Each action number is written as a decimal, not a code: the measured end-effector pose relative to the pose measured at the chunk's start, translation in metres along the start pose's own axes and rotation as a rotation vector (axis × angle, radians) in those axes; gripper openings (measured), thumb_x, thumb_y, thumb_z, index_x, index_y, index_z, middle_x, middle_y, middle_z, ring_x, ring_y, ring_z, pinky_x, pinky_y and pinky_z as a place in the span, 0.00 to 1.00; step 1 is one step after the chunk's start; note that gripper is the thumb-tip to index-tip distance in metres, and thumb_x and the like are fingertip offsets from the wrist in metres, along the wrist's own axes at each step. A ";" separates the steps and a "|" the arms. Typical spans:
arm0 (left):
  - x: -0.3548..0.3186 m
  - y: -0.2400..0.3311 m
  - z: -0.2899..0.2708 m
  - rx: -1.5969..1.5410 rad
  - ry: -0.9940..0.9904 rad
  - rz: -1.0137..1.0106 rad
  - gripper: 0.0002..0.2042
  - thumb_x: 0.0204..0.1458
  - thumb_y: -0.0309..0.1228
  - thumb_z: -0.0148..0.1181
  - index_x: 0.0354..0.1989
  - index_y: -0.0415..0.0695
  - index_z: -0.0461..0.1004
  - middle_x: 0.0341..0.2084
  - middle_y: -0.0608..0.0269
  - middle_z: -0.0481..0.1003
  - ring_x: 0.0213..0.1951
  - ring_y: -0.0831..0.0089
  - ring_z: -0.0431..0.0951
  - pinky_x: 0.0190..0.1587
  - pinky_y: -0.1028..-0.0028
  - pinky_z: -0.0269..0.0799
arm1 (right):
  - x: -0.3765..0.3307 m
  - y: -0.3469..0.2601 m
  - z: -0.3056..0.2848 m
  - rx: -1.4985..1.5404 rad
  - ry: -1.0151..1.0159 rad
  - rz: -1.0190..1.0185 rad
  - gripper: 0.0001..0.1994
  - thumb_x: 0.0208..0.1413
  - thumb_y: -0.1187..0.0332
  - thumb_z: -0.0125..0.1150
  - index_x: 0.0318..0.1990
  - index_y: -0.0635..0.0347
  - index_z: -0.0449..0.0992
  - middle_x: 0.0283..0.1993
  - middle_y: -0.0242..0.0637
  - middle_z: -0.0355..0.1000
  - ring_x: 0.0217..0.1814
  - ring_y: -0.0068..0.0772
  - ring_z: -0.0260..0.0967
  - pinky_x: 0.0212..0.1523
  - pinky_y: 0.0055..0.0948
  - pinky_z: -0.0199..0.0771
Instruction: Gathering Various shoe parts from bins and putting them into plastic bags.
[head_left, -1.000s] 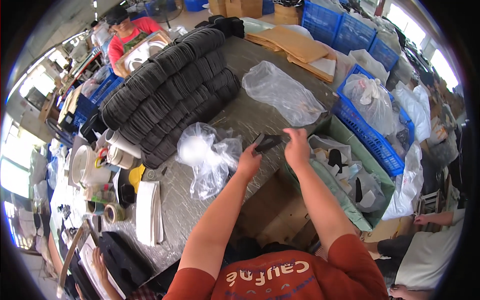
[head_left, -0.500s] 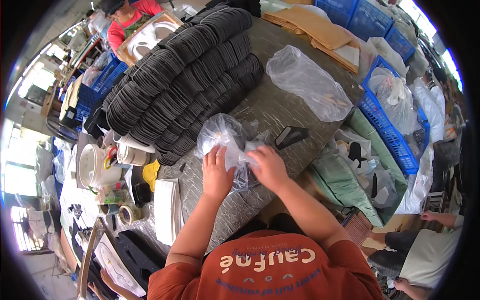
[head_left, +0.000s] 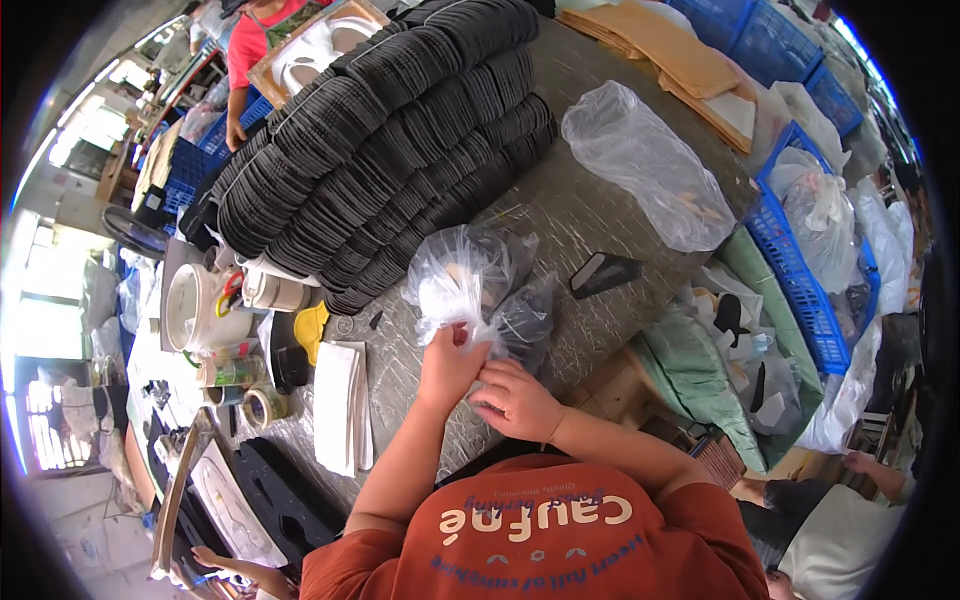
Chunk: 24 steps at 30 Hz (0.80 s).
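A clear plastic bag (head_left: 462,270) lies on the dark worktable (head_left: 540,225), with pale pieces showing inside it. My left hand (head_left: 452,368) is closed around its gathered neck, on the side near me. Close beside it, my right hand (head_left: 518,402) has its fingers curled in at the bunched end of the bag. What the right fingers grip is partly hidden. A second, darker-looking part of clear plastic (head_left: 526,318) spreads just beyond my right hand. To the right of the bag lies a flat black cut piece (head_left: 604,273).
Rows of stacked black pads (head_left: 380,150) rise at the far left. Another clear bag (head_left: 650,170) and brown paper sheets (head_left: 680,55) lie at the right. White strips (head_left: 341,408), tape rolls (head_left: 264,406) and a tub (head_left: 195,308) stand left. A blue crate (head_left: 808,260) borders the table.
My hands have come together at the bag's near end, and its neck is now bunched. The right hand moved toward me and left. A person at the far left has shifted.
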<state>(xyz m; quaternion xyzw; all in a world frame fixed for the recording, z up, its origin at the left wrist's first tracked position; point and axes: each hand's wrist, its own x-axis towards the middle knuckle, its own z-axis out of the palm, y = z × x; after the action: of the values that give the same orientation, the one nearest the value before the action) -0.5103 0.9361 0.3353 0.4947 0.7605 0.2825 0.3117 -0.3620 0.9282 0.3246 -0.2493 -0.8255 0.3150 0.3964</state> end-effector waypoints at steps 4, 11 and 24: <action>-0.008 -0.009 -0.029 0.109 0.134 0.143 0.14 0.37 0.24 0.57 0.36 0.36 0.70 0.30 0.49 0.73 0.36 0.59 0.74 0.40 0.70 0.69 | 0.006 0.023 -0.026 0.129 0.080 0.056 0.05 0.41 0.74 0.58 0.29 0.58 0.71 0.29 0.36 0.68 0.34 0.40 0.65 0.38 0.35 0.65; -0.024 -0.019 -0.046 -0.207 -0.006 0.125 0.11 0.36 0.18 0.57 0.32 0.39 0.69 0.26 0.64 0.70 0.29 0.78 0.68 0.34 0.79 0.64 | 0.058 0.023 -0.026 0.013 0.139 -0.139 0.07 0.38 0.77 0.59 0.28 0.60 0.71 0.32 0.38 0.68 0.37 0.40 0.64 0.39 0.35 0.65; -0.022 -0.043 0.006 -0.060 0.171 0.210 0.07 0.42 0.16 0.54 0.30 0.40 0.68 0.28 0.65 0.72 0.30 0.79 0.72 0.36 0.78 0.68 | 0.038 0.048 0.018 0.290 -0.003 0.194 0.07 0.40 0.78 0.56 0.30 0.63 0.69 0.33 0.43 0.66 0.36 0.45 0.65 0.39 0.35 0.66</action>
<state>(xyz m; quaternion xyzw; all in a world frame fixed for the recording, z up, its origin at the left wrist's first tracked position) -0.5237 0.9016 0.3032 0.5363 0.7194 0.3773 0.2290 -0.3902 0.9799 0.3007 -0.2676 -0.7439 0.4682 0.3947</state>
